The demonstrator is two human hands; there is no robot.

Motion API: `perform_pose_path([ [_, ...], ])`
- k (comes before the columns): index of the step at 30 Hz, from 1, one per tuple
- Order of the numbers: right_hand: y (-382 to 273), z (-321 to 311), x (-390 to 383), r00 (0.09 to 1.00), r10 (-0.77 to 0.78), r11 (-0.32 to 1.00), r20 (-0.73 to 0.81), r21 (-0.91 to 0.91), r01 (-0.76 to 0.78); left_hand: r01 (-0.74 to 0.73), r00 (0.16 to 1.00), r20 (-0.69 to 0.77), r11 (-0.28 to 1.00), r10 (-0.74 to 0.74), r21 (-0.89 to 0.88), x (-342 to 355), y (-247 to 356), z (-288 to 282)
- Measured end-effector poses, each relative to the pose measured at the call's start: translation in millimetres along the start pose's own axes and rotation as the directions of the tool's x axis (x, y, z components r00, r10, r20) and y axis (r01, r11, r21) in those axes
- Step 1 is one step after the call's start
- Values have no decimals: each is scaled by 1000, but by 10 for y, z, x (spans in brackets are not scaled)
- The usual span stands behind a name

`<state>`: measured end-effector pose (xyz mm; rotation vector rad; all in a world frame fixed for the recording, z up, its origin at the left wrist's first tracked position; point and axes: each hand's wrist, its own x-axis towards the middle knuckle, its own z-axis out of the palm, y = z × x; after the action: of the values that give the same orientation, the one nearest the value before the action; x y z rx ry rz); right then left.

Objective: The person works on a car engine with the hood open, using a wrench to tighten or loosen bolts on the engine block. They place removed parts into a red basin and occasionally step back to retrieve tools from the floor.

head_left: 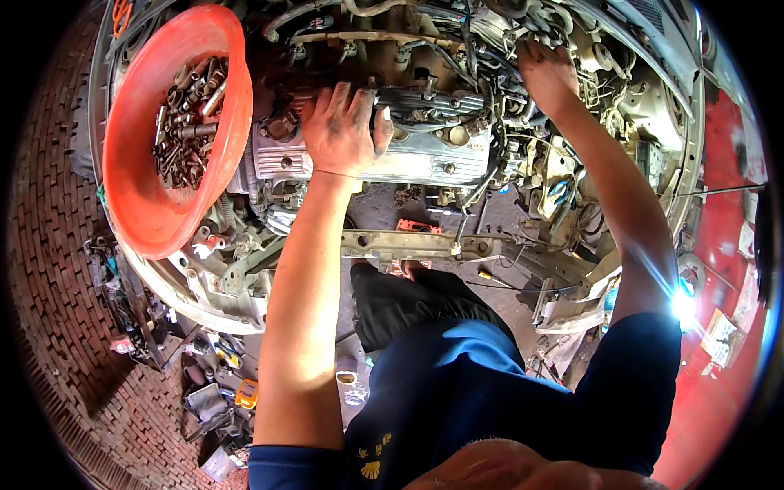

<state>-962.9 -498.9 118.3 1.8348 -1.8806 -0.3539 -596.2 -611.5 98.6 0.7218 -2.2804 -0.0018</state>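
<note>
My left hand point(343, 135) lies on the silver valve cover point(433, 167) of a car engine. Its fingers stretch over the far edge and its thumb stands apart, with nothing in its grip. Farther right and deeper in the engine bay, my right hand point(549, 80) reaches in among hoses and wiring point(510, 106). The fingers there are bent downward, and whatever they close around is hidden. To the left of my left hand, a red plastic basin point(139, 196) sits tilted on the bay's edge. Bolts and sockets point(189, 131) are heaped inside it.
A metal crossbar point(384, 243) runs between me and the engine. On the floor beyond it lies a red-orange case point(418, 225). Tools and parts point(208, 404) clutter the brick floor point(61, 245) at left. A red painted panel point(719, 269) stands at right, near a bright light.
</note>
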Motion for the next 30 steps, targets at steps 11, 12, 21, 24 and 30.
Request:
perform_pose_path([
  [11,73,76,168,975,136,985,174,-131,-114,-2,1000,16,1000,2,-16,9,-2,-14],
  [12,71,68,230,967,123,983,223,-163,-88,-1,1000,24,1000,1,-26,12,-5,-16],
  [21,142,237,409,897,187,982,399,-70,-174,-25,1000,-5,999,25,-47,31,-1,3],
  [24,120,200,475,878,147,989,455,-70,-129,-27,1000,-4,999,27,-43,12,-16,-5],
  [30,117,229,503,861,56,998,505,-45,-39,-21,1000,16,999,21,-39,31,10,-17],
])
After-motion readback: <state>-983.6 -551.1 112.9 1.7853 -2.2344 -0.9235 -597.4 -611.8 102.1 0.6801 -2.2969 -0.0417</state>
